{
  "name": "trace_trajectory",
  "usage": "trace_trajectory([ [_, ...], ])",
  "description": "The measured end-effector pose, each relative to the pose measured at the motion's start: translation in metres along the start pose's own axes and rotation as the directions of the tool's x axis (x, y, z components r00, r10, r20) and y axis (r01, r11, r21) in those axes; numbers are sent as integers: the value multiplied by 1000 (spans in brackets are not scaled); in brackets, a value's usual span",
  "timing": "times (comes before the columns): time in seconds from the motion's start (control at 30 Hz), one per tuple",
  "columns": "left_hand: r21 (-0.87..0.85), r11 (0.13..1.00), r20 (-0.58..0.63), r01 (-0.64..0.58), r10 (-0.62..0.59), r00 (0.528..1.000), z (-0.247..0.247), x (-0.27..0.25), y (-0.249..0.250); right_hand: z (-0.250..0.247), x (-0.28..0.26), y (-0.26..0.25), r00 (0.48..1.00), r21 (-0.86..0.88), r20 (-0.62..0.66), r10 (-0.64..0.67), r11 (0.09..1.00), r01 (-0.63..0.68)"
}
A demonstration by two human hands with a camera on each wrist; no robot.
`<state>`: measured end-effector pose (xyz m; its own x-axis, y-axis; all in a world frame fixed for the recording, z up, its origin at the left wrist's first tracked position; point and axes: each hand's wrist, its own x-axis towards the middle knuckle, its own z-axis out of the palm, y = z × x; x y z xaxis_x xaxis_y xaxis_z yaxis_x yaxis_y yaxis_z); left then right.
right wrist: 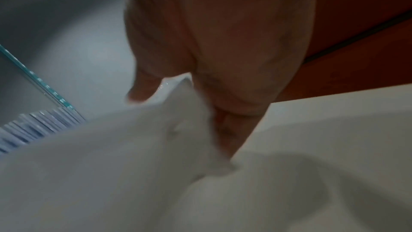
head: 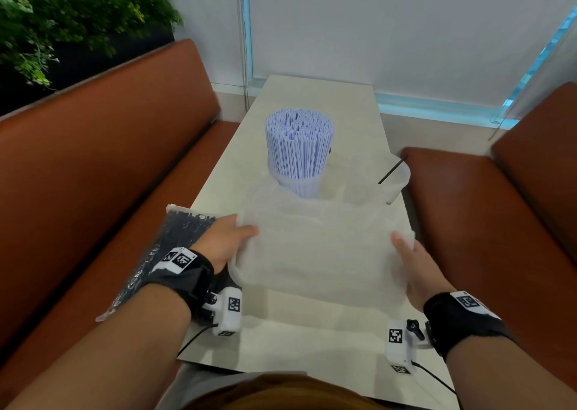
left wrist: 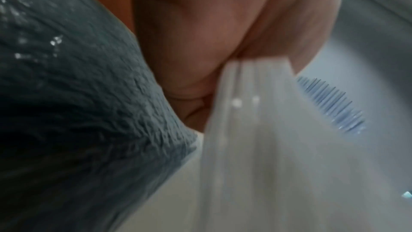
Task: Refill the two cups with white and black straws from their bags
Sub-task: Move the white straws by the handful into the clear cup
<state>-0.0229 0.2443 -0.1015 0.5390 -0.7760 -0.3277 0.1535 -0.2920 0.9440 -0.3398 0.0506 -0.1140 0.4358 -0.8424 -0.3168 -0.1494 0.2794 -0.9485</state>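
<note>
A clear cup (head: 301,184) packed with white straws (head: 299,142) stands mid-table. To its right a second clear cup (head: 379,175) holds a single black straw (head: 392,169). In front of them an empty translucent bag (head: 321,250) is stretched between my hands and hangs above the table. My left hand (head: 229,238) pinches the bag's left edge (left wrist: 252,98) between thumb and fingers. At the bag's right edge (right wrist: 185,126), my right hand (head: 409,253) grips it with the thumb on top. A bag of black straws (head: 156,253) lies under my left forearm at the table's left edge.
The narrow pale table (head: 312,103) runs away from me between two brown bench seats (head: 93,166) (head: 487,222). A white wall and window frame (head: 406,34) close the far end. Green plants (head: 62,19) stand behind the left bench.
</note>
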Motion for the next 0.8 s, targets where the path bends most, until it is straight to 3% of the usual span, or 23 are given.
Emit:
trace_trajectory([
  [0.07, -31, 999, -25, -14, 13, 1000, -5, -1, 2, 1, 1, 2, 991, 20, 108, 84, 996, -87],
  [0.17, -126, 992, 148, -10, 29, 989, -16, -2, 5, -5, 3, 2, 998, 127, -47, 35, 992, -28],
  [0.27, -241, 969, 21, -47, 54, 998, -23, -4, 9, -7, -1, -2, 998, 108, -57, -14, 994, 20],
  [0.37, -284, 952, -80, -117, 98, 992, -24, -4, 15, 5, -6, -7, 994, 9, 105, -14, 1000, 13],
  [0.5, -246, 960, -203, -137, 87, 975, -28, 2, 25, 8, -12, -18, 958, 200, 252, 137, 961, -190],
  [0.63, -227, 970, -153, -91, 57, 987, -28, 2, 38, 15, -13, -26, 901, -34, 319, 293, 954, -298],
  [0.73, -158, 986, -61, -52, 43, 997, -25, -2, 52, 36, -16, -34, 922, -394, 302, 242, 912, -110],
  [0.8, -129, 990, 44, -49, 55, 998, -15, -5, 64, 52, -18, -37, 909, -464, 382, 166, 885, 33],
])
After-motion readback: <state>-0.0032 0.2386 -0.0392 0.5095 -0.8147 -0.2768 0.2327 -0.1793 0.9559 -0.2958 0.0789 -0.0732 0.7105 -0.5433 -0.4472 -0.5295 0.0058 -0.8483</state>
